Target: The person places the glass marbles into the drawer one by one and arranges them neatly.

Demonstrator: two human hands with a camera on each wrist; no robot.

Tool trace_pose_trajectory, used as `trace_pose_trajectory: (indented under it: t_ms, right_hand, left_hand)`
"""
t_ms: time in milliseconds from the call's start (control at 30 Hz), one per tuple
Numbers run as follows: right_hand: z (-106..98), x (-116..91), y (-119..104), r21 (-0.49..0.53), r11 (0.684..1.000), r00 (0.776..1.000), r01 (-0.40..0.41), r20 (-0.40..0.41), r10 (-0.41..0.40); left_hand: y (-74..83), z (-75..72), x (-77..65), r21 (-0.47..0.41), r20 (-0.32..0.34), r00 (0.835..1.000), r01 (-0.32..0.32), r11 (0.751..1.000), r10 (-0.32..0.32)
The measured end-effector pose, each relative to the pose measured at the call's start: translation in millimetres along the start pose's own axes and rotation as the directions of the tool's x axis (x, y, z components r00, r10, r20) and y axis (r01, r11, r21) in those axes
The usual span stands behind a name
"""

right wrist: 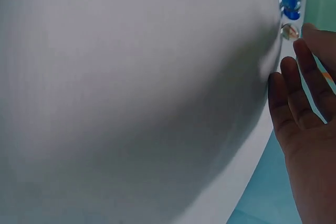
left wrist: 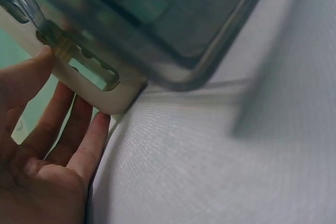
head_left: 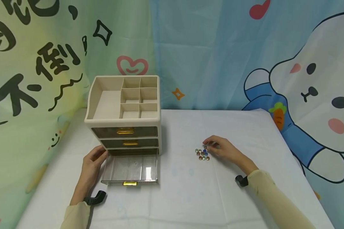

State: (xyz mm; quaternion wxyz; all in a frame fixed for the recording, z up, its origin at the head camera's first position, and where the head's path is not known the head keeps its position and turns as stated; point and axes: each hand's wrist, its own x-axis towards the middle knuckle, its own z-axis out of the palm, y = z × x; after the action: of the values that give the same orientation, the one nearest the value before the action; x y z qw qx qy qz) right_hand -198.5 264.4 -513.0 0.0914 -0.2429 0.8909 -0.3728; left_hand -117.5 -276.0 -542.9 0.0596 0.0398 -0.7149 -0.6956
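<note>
A cream desktop organizer (head_left: 123, 121) stands on the white table, its lowest clear drawer (head_left: 132, 171) pulled out. My left hand (head_left: 93, 163) is beside the organizer's lower left side. In the left wrist view, extended fingers (left wrist: 93, 142) and the thumb touch the cream frame (left wrist: 113, 98). To the right lies a cluster of glass marbles (head_left: 202, 153), some with blue or reddish swirls. My right hand (head_left: 222, 148) reaches the cluster's far right edge. Its thumb and index fingertips are close together beside one marble (right wrist: 289, 32); the other fingers are loosely extended.
Open compartments (head_left: 139, 98) fill the organizer's top. Two upper drawers (head_left: 143, 131) with gold handles are closed. A printed curtain (head_left: 189, 57) hangs behind the white table (head_left: 186, 197). Each wrist wears a black band (head_left: 96, 197).
</note>
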Motion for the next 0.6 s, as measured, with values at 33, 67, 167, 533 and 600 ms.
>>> trace_pose_trajectory:
  t_ms: [33,67,167,533,600]
  right_hand:
    - [-0.7,0.8,1.2,-0.015,1.0,1.0,0.007,0.008,-0.007]
    - [-1.3,1.6,2.1,-0.026,1.0,1.0,0.015,0.014,-0.015]
    - [-2.1,4.6,4.8,-0.069,0.996,0.998,0.048,0.033,-0.046]
    - [-6.4,15.9,4.6,-0.186,0.977,0.987,0.106,0.137,-0.081]
    - [-7.9,17.6,3.8,-0.188,0.976,0.985,0.106,0.152,-0.078]
  left_hand:
    - [0.0,0.3,0.0,-0.002,-0.003,1.0,-0.001,1.0,0.001]
    - [0.1,0.3,-0.1,0.003,-0.005,1.0,-0.001,1.0,0.001]
    - [0.7,0.3,-0.4,0.0,-0.007,1.0,0.0,1.0,0.0]
    - [-1.6,-1.4,0.1,0.006,0.009,1.0,0.003,1.0,-0.003]
    - [-1.5,-1.7,0.5,0.003,0.008,1.0,0.001,1.0,-0.001]
